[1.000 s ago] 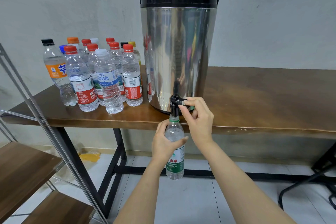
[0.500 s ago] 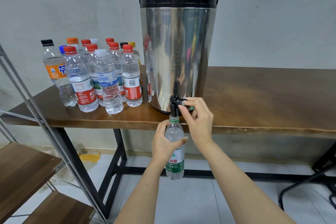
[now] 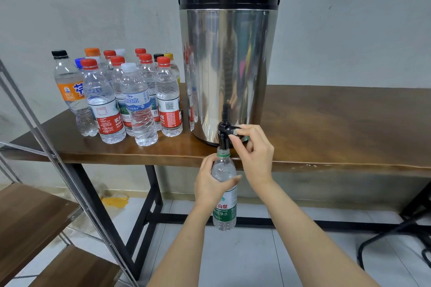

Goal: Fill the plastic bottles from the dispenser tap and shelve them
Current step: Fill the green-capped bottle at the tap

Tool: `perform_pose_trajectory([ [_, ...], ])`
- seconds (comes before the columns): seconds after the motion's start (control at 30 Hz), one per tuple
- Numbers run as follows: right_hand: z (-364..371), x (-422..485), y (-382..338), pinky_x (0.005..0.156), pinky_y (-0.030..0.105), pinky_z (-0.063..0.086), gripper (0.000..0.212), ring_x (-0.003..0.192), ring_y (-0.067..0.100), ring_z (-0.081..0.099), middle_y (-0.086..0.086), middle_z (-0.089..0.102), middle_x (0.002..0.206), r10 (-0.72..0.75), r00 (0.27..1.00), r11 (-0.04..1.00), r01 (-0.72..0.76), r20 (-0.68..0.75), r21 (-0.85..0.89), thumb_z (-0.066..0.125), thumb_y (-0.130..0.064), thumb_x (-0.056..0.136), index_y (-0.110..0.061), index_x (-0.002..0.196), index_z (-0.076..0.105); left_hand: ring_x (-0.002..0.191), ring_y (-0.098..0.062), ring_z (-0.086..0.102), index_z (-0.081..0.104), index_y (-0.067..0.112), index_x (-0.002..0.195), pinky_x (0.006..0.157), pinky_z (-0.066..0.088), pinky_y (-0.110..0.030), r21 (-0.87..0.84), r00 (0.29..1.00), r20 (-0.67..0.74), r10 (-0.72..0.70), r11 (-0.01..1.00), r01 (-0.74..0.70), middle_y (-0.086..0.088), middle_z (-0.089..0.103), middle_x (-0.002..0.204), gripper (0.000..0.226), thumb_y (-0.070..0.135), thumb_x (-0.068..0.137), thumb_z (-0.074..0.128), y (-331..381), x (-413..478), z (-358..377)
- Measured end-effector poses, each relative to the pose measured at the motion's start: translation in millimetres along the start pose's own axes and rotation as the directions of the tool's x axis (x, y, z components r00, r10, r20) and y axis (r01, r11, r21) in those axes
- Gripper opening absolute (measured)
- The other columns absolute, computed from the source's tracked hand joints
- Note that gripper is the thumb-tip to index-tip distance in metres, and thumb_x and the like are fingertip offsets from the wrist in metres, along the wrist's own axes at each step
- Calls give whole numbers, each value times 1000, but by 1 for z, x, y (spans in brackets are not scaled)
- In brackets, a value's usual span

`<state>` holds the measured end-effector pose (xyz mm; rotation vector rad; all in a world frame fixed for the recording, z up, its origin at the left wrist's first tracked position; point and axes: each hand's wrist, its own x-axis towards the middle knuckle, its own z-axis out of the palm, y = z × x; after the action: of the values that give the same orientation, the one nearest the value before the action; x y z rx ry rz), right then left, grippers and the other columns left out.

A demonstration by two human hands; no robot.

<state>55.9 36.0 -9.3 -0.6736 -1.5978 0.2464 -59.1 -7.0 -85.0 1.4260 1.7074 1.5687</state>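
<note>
A tall steel dispenser [image 3: 228, 65] with a black lid stands on the wooden table [image 3: 338, 123]. Its black tap [image 3: 223, 134] juts over the table's front edge. My left hand [image 3: 210, 184] grips a clear uncapped bottle with a green label [image 3: 225, 207] upright, its mouth right under the tap spout. My right hand [image 3: 253, 154] pinches the tap lever between thumb and fingers. Several capped bottles [image 3: 130, 100] stand grouped on the table to the dispenser's left.
A metal-framed rack with wooden shelves [image 3: 30, 214] stands at the lower left, its slanted post crossing in front of the table. Black table legs and a crossbar run below. A black chair base [image 3: 396, 235] sits at the lower right on the tiled floor.
</note>
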Motion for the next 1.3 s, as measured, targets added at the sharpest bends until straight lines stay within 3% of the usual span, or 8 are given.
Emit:
perform_pose_trajectory([
  [0.33, -3, 3, -1, 52, 24, 43, 30, 52, 17, 43, -18, 57, 105, -19, 999, 1000, 20, 33, -11, 60, -42, 91, -13, 94, 68, 106, -2, 58, 51, 40, 115, 85, 54, -30, 27, 1000, 5, 2, 1000, -2, 22, 55, 116, 66, 38, 63, 91, 2, 0, -4],
  [0.5, -17, 9, 5, 62, 12, 41, 31, 57, 8, 47, -21, 56, 112, -53, 983, 997, 60, 178, -37, 60, -44, 90, -15, 98, 68, 104, -2, 60, 55, 38, 115, 84, 55, -31, 14, 1000, 14, -6, 1000, 6, 22, 56, 113, 64, 38, 62, 91, 2, -1, -6],
  [0.67, -24, 16, 8, 70, 11, 44, 27, 76, 4, 59, -15, 62, 125, -86, 947, 991, 114, 308, -75, 59, -41, 92, -18, 103, 68, 103, -1, 59, 52, 48, 105, 84, 55, -31, 3, 999, 26, -19, 1000, 19, 23, 57, 112, 60, 40, 59, 90, 5, 0, -7],
  [0.83, -24, 17, 9, 75, 11, 45, 25, 78, -2, 58, -13, 66, 120, -106, 949, 988, 133, 296, -73, 59, -37, 92, -17, 102, 70, 102, 0, 60, 51, 51, 105, 86, 57, -38, -7, 1000, 5, -20, 1000, 20, 26, 57, 110, 61, 55, 52, 82, 5, -3, -4],
  [1.03, -23, 19, 8, 77, 5, 40, 27, 85, -18, 52, -9, 68, 116, -122, 952, 987, 146, 280, -65, 60, -37, 91, -14, 99, 70, 101, 6, 57, 51, 53, 102, 87, 56, -36, -7, 1000, -6, -5, 1000, 5, 31, 53, 110, 57, 41, 60, 88, 9, -2, -2],
  [1.17, -21, 18, 9, 77, 7, 42, 28, 88, -18, 51, -8, 68, 115, -127, 956, 988, 146, 265, -53, 59, -38, 92, -12, 98, 70, 101, 2, 59, 52, 50, 103, 87, 56, -37, -15, 1000, -18, -18, 1000, 17, 27, 53, 111, 58, 55, 53, 81, 11, -2, 0],
  [1.3, -21, 19, 7, 76, 10, 45, 29, 88, -17, 52, -9, 68, 114, -123, 955, 989, 139, 269, -40, 58, -39, 92, -13, 96, 69, 103, 1, 59, 52, 49, 103, 87, 55, -35, -11, 1000, -22, -13, 1000, 13, 23, 54, 112, 57, 44, 59, 87, 12, -2, 0],
])
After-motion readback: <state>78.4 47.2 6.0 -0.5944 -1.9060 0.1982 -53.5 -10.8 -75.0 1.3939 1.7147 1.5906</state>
